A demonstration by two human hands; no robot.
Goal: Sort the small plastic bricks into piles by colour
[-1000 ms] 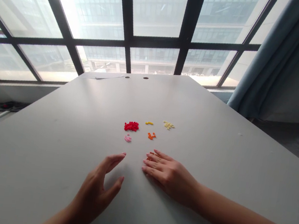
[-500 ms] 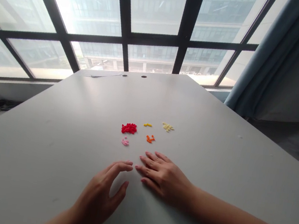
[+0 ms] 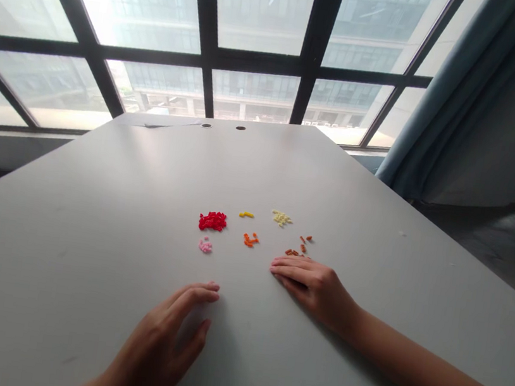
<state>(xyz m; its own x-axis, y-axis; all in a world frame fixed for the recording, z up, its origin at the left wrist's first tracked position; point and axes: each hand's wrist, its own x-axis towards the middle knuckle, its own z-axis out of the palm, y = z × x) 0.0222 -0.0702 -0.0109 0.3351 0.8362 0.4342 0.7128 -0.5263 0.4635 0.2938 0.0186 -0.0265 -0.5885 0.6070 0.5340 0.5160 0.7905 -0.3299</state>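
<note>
Small piles of beads lie on a grey table point(image 3: 92, 208): a red pile point(image 3: 213, 220), a pink pile point(image 3: 204, 246), a few yellow beads point(image 3: 246, 214), orange beads point(image 3: 250, 239), pale yellow beads point(image 3: 281, 218) and brown beads point(image 3: 298, 246). My right hand point(image 3: 311, 285) rests on the table just below the brown beads, fingers together and flat, pointing left. My left hand point(image 3: 164, 340) hovers low over the table nearer to me, fingers apart, holding nothing.
A large window with dark frames point(image 3: 209, 58) runs behind the table's far edge. Two cable holes point(image 3: 240, 128) sit near that edge. A blue-grey curtain point(image 3: 448, 98) hangs at the right, with dark floor below it.
My right hand has slid to the right, and the brown beads now show above its fingers. My left hand has drawn back slightly toward me.
</note>
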